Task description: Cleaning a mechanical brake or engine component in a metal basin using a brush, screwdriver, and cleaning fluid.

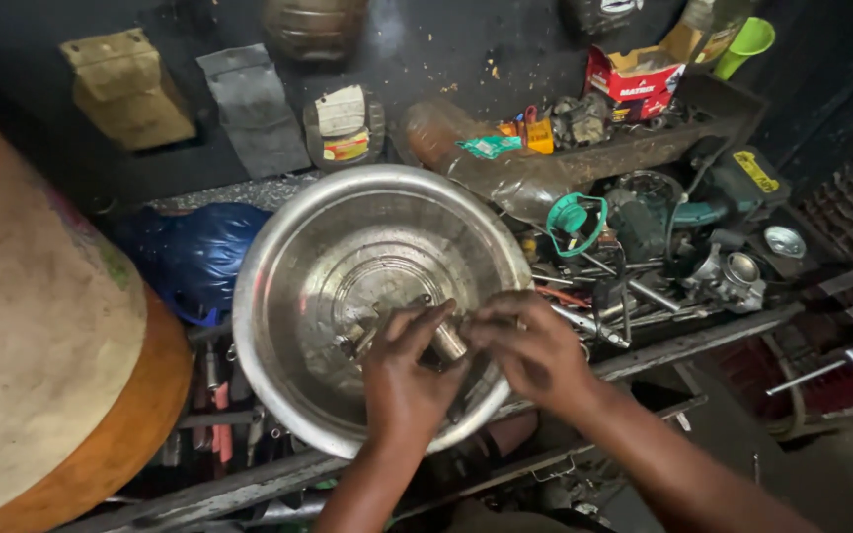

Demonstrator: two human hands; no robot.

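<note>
A wide steel bowl [318, 227] rests over a cluttered tool tray, with a few small metal parts [359, 341] lying in its bottom. Both my hands are over the bowl's near side. My left hand [402, 380] and my right hand [525, 345] together grip a short metal cylinder part [449, 342] between their fingertips, just above the bowl's floor. The cylinder's far end is hidden by my fingers.
A round wooden-rimmed drum [41, 326] fills the left. A blue plastic bag [194, 252] lies beside the bowl. Right of the bowl sit a green round part [575, 219], bolts, carburettor-like pieces [733, 276] and rods. Behind are a red carton [634, 79] and a green cup [745, 44].
</note>
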